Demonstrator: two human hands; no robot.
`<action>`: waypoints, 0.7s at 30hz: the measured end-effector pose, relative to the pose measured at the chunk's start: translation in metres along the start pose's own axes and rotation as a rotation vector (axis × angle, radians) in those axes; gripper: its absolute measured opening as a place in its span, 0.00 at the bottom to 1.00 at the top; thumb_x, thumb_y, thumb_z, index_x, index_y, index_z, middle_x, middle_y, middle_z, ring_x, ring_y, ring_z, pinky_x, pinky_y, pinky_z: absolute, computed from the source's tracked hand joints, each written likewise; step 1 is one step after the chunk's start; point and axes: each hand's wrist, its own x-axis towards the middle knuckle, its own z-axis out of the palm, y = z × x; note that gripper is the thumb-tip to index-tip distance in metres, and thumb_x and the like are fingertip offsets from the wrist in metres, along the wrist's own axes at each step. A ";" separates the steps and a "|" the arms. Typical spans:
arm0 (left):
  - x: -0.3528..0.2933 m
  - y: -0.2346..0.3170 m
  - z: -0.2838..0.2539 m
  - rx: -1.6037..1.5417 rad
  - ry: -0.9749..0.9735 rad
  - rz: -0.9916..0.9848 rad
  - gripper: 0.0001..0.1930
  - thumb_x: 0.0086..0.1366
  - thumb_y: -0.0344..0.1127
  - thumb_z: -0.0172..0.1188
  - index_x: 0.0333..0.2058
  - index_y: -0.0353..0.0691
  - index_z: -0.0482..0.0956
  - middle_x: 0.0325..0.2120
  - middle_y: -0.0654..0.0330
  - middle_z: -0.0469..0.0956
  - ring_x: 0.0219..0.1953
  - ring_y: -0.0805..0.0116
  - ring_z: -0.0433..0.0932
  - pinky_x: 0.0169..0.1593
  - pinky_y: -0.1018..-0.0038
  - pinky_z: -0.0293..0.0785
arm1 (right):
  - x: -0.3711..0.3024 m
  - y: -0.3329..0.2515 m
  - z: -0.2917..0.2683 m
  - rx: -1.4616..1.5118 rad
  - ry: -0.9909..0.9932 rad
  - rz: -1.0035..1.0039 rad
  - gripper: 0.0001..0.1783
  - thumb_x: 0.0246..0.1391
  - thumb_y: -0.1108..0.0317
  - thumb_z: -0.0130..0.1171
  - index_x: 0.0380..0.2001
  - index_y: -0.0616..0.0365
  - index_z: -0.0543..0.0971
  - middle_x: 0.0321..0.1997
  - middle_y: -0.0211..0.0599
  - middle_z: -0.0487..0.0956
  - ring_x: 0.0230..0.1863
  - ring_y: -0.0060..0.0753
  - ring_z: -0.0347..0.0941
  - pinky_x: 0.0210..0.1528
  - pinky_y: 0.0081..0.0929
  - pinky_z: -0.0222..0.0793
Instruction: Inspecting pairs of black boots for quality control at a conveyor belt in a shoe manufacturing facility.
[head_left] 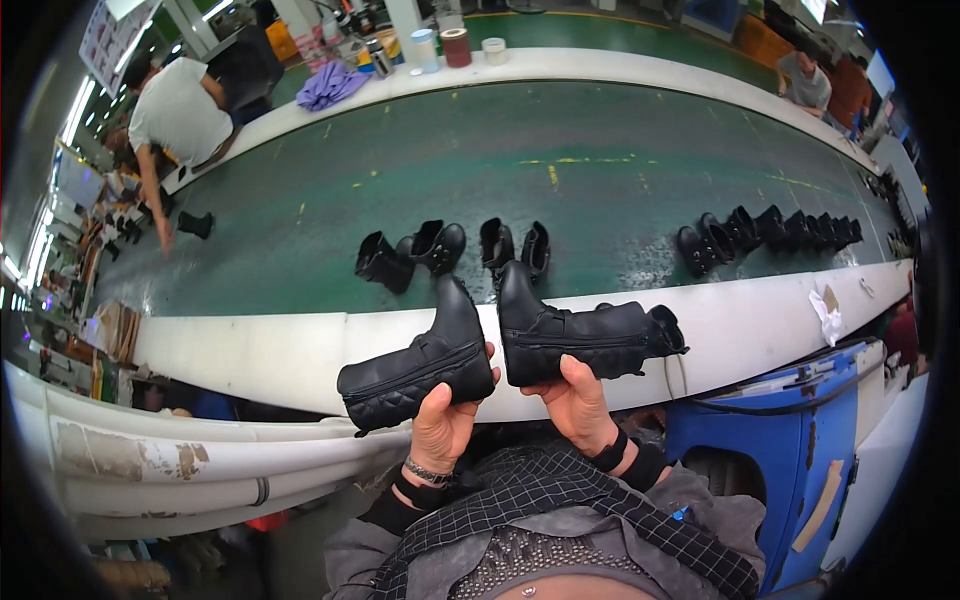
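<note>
Two black ankle boots are held up side by side in front of me, soles facing each other and toes pointing away. My left hand (445, 425) grips the left boot (425, 358), whose side zipper and quilted panel show; its shaft points left. In my right hand (580, 400) is the right boot (580, 330), its shaft pointing right with the top opening at the far end. Both thumbs press on the boots near the heels, and the other fingers are mostly hidden behind them. Just beyond stand black boots (438, 246) in pairs on the green surface.
A white ledge (250, 345) borders the green surface (560, 200). A row of black boots (780, 228) stands at the right. At the far left a person (180, 110) reaches toward a lone boot (195, 224). A blue cabinet (750, 450) is close on my right; white pipes (220, 460) lie left.
</note>
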 end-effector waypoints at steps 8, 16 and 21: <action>-0.011 -0.006 -0.013 0.057 0.073 0.062 0.30 0.55 0.37 0.64 0.57 0.38 0.66 0.53 0.56 0.73 0.56 0.59 0.72 0.61 0.58 0.67 | 0.003 0.005 0.003 0.041 -0.067 0.106 0.24 0.56 0.61 0.56 0.53 0.61 0.71 0.48 0.42 0.78 0.47 0.38 0.77 0.43 0.35 0.78; -0.016 -0.012 -0.022 0.067 0.130 0.095 0.30 0.55 0.36 0.64 0.56 0.39 0.67 0.53 0.58 0.73 0.56 0.61 0.72 0.61 0.60 0.68 | 0.000 0.006 0.002 -0.044 -0.057 0.081 0.25 0.56 0.55 0.55 0.50 0.64 0.74 0.47 0.43 0.79 0.46 0.38 0.77 0.44 0.35 0.77; -0.018 -0.012 -0.023 0.019 0.087 0.096 0.32 0.54 0.29 0.64 0.59 0.44 0.64 0.54 0.60 0.70 0.57 0.62 0.70 0.62 0.61 0.67 | 0.001 0.003 -0.004 -0.036 -0.118 0.103 0.26 0.55 0.54 0.56 0.50 0.64 0.74 0.47 0.43 0.79 0.46 0.39 0.77 0.43 0.37 0.77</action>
